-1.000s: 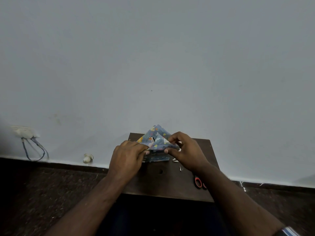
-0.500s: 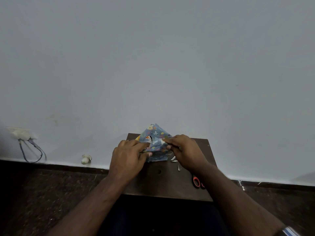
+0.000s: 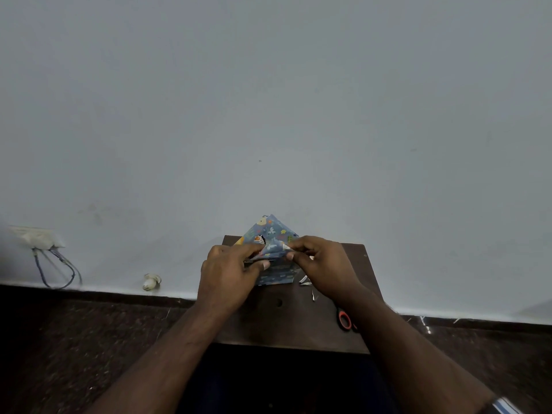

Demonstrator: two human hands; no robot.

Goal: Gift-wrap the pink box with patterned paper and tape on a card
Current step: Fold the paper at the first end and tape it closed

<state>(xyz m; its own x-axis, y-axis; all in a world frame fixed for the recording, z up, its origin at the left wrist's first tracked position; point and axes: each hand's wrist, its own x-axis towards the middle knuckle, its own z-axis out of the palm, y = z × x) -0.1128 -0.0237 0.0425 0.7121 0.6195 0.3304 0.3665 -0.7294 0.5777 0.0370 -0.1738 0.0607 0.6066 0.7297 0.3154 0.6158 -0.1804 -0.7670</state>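
The box stands on a small dark wooden table (image 3: 298, 327), covered in blue patterned paper (image 3: 270, 231) whose far flap rises in a triangular point. No pink of the box shows. My left hand (image 3: 230, 273) grips the left side of the wrapped box, thumb laid across its near face. My right hand (image 3: 322, 264) pinches a folded corner of the paper at the box's upper right between thumb and fingertips. No card or tape is visible.
Orange-handled scissors (image 3: 344, 319) lie on the table's right side, partly under my right forearm. Small paper scraps (image 3: 305, 279) lie beside the box. A grey wall stands right behind the table, with a socket and wires (image 3: 44, 243) at the left.
My right hand has slid left along the fold and now pinches the paper corner nearer the middle. My left hand has stayed on the box's left side.
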